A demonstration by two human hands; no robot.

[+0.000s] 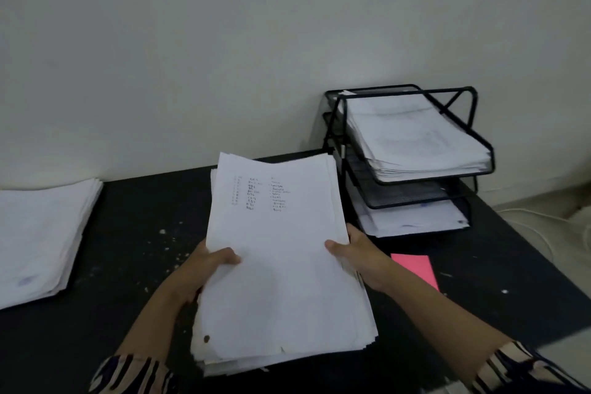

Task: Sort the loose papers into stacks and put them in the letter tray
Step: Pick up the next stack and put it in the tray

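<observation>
A thick stack of white papers [281, 281] is held above the black table, its top sheet bearing a few lines of handwriting. My left hand [208, 265] grips its left edge, thumb on top. My right hand [355, 249] grips the right edge, thumb on top. The black wire letter tray [412, 195] stands at the back right with three tiers: papers fill the top tier [412, 137], the middle tier looks bare, and papers lie in the bottom tier [415, 217]. Another white paper stack [41, 233] lies at the left of the table.
A pink sheet [419, 267] lies on the black table [137, 233] just right of my right wrist. The table is speckled with white flecks. A pale wall rises behind, and white cables lie on the floor at the far right [543, 233].
</observation>
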